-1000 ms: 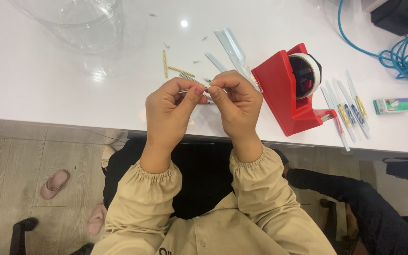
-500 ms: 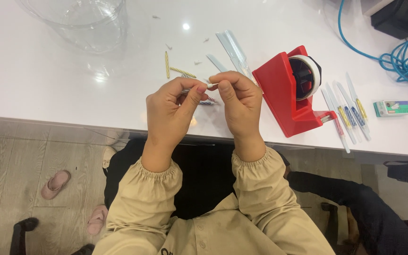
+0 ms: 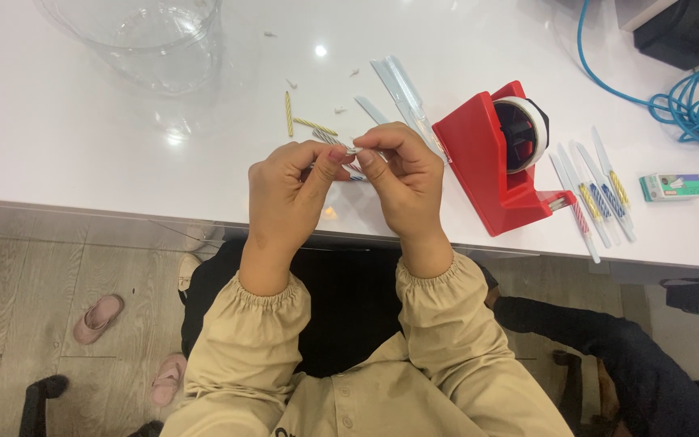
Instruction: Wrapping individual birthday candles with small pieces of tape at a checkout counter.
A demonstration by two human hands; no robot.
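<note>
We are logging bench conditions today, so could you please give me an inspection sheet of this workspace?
Surface: white table, small scraps scattered on it.
Job's things: thin striped candle pinched between both hands; two yellow candles lie beyond.
Clutter: red tape dispenser, wrapped candles, clear bowl, small box.
Hands: left hand and right hand meet at their fingertips.
Cables: blue cable, coiled far right.
Surroundings: wood-look floor, pink slippers.

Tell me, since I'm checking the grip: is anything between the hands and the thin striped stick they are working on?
Nothing visible: the left hand and right hand both pinch the thin striped stick directly above the white table.
</note>
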